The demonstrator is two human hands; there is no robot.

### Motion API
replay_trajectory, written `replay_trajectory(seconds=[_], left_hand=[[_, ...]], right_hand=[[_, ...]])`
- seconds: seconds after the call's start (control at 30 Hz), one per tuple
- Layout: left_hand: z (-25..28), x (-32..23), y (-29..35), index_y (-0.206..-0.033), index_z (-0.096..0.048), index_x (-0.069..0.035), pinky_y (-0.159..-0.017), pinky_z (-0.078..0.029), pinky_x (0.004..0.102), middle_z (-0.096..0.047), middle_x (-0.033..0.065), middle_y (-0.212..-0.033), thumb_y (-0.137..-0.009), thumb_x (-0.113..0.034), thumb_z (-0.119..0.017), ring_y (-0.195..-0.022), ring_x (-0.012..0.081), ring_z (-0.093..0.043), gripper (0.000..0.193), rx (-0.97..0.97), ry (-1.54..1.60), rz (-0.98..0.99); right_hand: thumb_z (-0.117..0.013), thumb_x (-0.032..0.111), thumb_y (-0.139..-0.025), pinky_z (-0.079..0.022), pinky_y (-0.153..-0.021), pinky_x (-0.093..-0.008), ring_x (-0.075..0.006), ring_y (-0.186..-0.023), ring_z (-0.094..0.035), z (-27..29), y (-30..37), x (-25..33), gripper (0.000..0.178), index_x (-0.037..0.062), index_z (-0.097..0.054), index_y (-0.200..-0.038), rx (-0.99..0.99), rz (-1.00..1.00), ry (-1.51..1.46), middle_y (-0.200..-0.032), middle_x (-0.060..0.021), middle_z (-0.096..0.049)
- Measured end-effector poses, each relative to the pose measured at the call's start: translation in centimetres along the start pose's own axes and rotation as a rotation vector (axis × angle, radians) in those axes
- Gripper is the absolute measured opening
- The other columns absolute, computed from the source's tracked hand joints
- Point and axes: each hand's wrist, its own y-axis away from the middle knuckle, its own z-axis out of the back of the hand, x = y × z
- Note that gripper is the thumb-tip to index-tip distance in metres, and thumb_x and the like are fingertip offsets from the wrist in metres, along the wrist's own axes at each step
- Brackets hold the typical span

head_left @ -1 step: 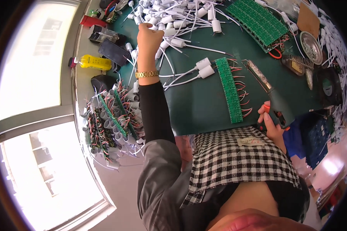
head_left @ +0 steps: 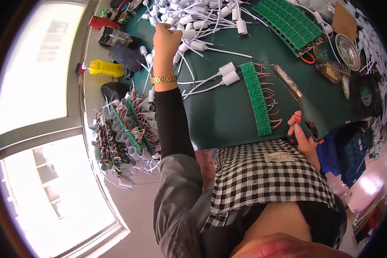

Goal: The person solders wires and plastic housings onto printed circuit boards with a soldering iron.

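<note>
At the far left of the table my left hand (head_left: 167,45) reaches into a pile of white cylinders with white cables (head_left: 187,19). Its fingers are closed there, and what they hold is hidden. My right hand (head_left: 304,139), low by the table's near edge, is wrapped around a soldering gun (head_left: 307,114) with a dark body and orange parts. The gun's metal tip points up and left, toward a narrow green circuit board (head_left: 257,99) with red and white wires along its right side. Two white cylinders (head_left: 228,74) lie against the board's upper left end.
A larger green board panel (head_left: 287,23) lies at the back right, near a metal dish (head_left: 347,52) and a coiled-spring iron stand (head_left: 334,68). Along the left are a phone (head_left: 125,56), a yellow bottle (head_left: 106,69) and a cluster of wired grey tubes (head_left: 127,133).
My left hand has shifted very slightly farther away at the pile, its fingers posed a little differently. My right hand and the soldering gun are almost where they were.
</note>
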Motion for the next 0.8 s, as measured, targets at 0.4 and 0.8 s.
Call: replay_trajectory(seconds=[0.4,0.8], left_hand=[[-7.1,-0.6,-9.1,-0.098,-0.068,-0.012,-0.076,-0.049,0.0408,-0.068,0.0134,-0.088,-0.078,-0.028,-0.065,-0.081,0.0335,-0.064,0.025,0.025,-0.267,-0.546],[3.7,-3.8,0.5,-0.096,-0.054,0.008,-0.070,-0.053,0.0273,-0.063,0.0137,-0.092,-0.088,-0.003,-0.055,-0.077,0.0192,-0.065,0.014,-0.394,1.210,0.009]], right_hand=[[-0.051,0.001,-0.088,-0.046,-0.060,-0.0219,-0.0095,-0.072,-0.056,-0.5,1.0,0.6,0.030,0.0040,-0.049,-0.118,-0.018,-0.011,0.022,-0.097,-0.0061,-0.058],[-0.050,0.001,-0.089,-0.046,-0.061,-0.0238,-0.0118,-0.068,-0.057,-0.6,-0.5,0.3,0.027,0.0005,-0.048,-0.116,-0.102,0.046,-0.069,-0.093,-0.0096,-0.059]])
